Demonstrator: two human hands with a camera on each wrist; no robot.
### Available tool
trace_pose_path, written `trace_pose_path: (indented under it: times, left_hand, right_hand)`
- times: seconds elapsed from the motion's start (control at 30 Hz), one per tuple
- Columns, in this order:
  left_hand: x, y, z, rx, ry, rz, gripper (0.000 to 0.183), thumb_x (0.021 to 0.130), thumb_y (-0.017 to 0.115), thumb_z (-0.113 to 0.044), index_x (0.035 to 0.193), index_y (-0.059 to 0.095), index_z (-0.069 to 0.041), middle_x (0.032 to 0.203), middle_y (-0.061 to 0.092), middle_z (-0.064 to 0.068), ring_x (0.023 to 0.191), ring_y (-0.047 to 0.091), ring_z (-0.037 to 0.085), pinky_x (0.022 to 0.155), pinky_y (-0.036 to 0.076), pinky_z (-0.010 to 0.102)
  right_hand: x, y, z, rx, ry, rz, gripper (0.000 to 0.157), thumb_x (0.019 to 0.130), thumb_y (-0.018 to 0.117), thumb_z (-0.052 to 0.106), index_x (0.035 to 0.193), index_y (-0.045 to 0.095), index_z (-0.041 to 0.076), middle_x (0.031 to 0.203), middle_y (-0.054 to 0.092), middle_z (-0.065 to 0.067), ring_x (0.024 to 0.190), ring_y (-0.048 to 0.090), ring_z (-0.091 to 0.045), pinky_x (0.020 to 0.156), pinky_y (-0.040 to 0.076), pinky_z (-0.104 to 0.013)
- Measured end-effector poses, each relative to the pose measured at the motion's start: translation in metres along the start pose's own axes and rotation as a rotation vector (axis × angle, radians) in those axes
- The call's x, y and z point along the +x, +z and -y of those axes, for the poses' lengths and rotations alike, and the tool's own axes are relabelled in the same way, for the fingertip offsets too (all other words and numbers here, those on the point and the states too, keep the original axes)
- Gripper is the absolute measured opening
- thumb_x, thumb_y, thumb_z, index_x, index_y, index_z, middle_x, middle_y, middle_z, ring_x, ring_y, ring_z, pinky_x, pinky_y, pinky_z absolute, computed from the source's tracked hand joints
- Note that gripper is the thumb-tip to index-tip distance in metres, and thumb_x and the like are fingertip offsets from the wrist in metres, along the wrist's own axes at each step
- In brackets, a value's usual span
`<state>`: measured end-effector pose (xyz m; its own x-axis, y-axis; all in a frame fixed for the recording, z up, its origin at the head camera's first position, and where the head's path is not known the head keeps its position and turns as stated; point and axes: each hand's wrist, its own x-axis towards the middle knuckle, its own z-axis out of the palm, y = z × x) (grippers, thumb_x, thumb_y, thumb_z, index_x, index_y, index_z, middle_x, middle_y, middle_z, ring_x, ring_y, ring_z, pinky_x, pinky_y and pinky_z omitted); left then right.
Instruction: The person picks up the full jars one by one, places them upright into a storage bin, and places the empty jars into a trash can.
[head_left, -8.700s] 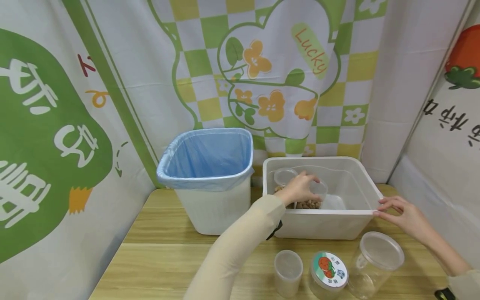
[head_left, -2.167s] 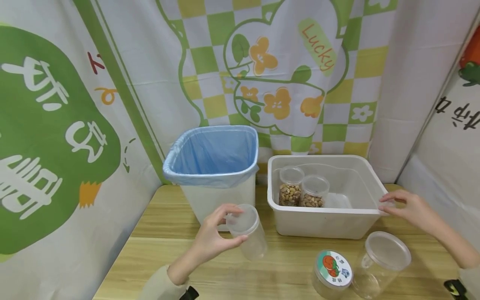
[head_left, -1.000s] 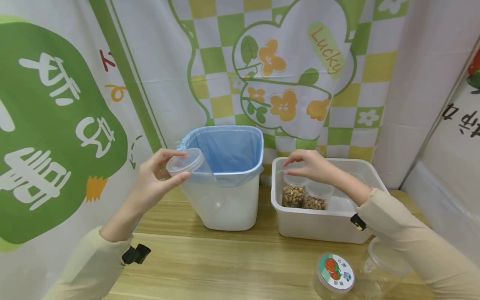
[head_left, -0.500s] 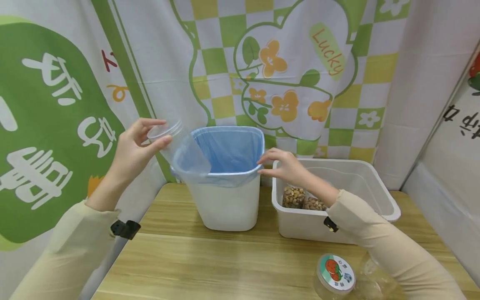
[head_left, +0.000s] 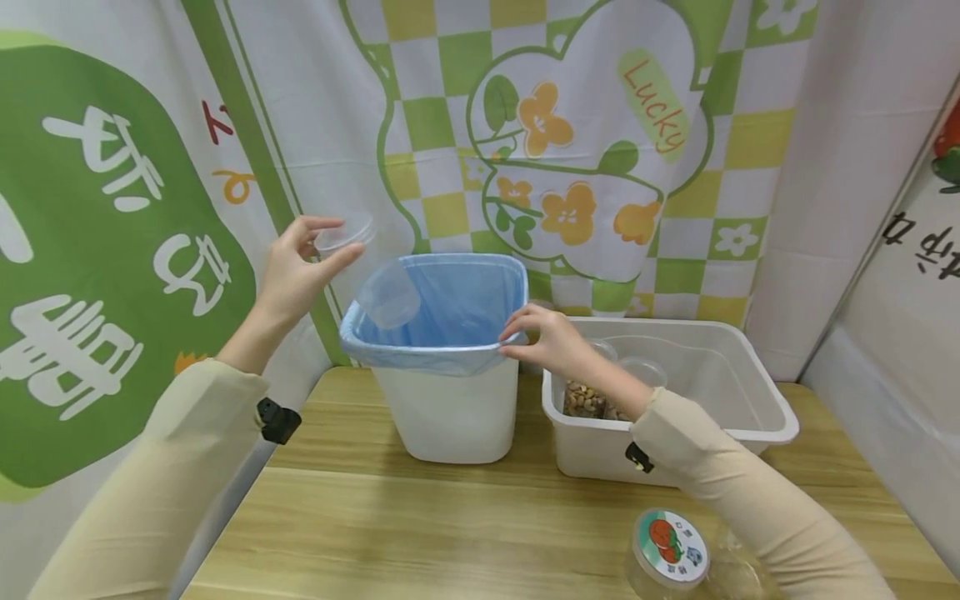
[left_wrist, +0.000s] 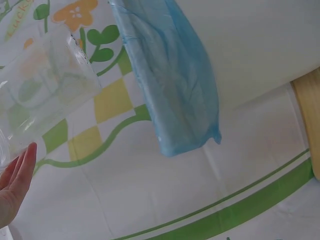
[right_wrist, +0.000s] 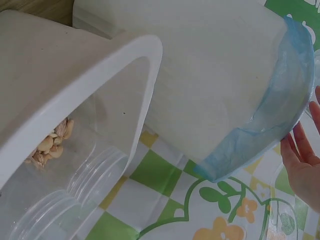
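Note:
My left hand [head_left: 296,267] grips an empty clear plastic jar [head_left: 390,296] at its lid end. The jar leans, its base pointing down and right over the mouth of the white trash bin [head_left: 453,417]. In the left wrist view the clear jar [left_wrist: 47,85] hangs left of the blue bag's edge, fingers beneath its lid end. A blue bag [head_left: 465,304] lines the bin and folds over its rim. With thumb and fingers, my right hand [head_left: 551,337] holds the bin's right front rim. That hand [right_wrist: 305,170] shows at the bag's edge in the right wrist view.
A white tub [head_left: 645,457] stands right of the bin, with two lidded jars of nuts [head_left: 583,400] at its left end. Nearer me are a jar with a tomato-print lid [head_left: 670,546] and a larger clear jar [head_left: 738,571], partly behind my right sleeve.
The empty jar went from the table's front up over the bin in my left hand, which earlier reached into the tub. My right hand went from the tub's right corner to the bin's rim.

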<state>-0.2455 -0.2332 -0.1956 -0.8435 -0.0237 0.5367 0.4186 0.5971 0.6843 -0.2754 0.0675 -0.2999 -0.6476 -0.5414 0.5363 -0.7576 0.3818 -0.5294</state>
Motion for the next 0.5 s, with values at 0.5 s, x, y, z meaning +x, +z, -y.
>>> trace_pose_path:
  times: [0.5]
  left_hand:
    - [0.019,0.039,0.026,0.061,-0.108,0.14,0.059,0.08,0.062,-0.041,0.125,0.043,-0.008,0.131,0.038,0.016,0.091,0.05,0.025,0.063,0.042,0.025]
  right_hand:
    - [0.0,0.005,-0.002,-0.057,-0.041,-0.063,0.006,0.074,0.07,0.009,0.079,0.069,0.006,0.085,0.061,-0.006,0.085,0.055,-0.02,0.075,0.045,-0.034]
